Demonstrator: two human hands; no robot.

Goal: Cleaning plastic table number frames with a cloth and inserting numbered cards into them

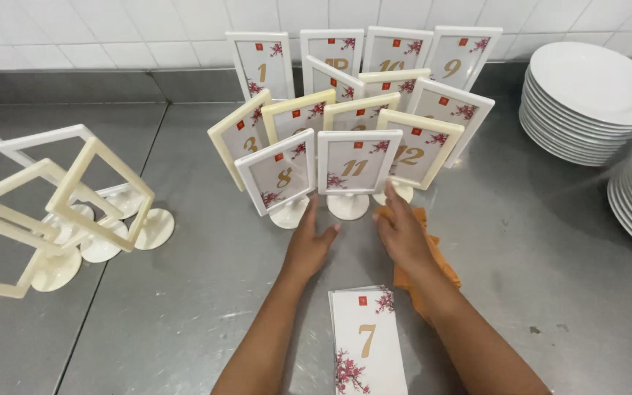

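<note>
Nearest us, a small stack of loose blossom-printed cards lies flat on the steel surface, between the person's forearms. Beyond it, the left hand is open, fingers together, reaching at the round base of a white card stand, while the right hand lies spread and flat on an orange cloth (holding nothing, as far as I can see). Those framed stands are packed tight, so one careless nudge could topple several.
</note>
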